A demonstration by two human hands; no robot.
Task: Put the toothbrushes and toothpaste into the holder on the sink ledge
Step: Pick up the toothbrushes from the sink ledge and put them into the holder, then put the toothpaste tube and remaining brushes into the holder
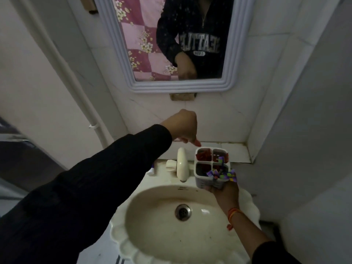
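Note:
My right hand (225, 192) grips a white four-compartment holder (211, 163) from below and lifts it over the sink's back rim, right of the tap. Purple ribbon bows decorate its front edge. A red item (203, 156) shows in the back left compartment, and more red in the back right one. My left hand (183, 127) hovers just above and behind the holder with fingers curled downward, one fingertip near the back left corner; nothing is visible in it. A small white and purple object (152, 169), perhaps a tube, peeks out behind my left sleeve, left of the tap.
A cream tap (182, 164) stands at the back of the cream basin (152, 225), with the drain (183, 212) in the middle. The tiled ledge (236, 151) runs behind the holder. A framed mirror (226, 82) hangs above. Walls close in on both sides.

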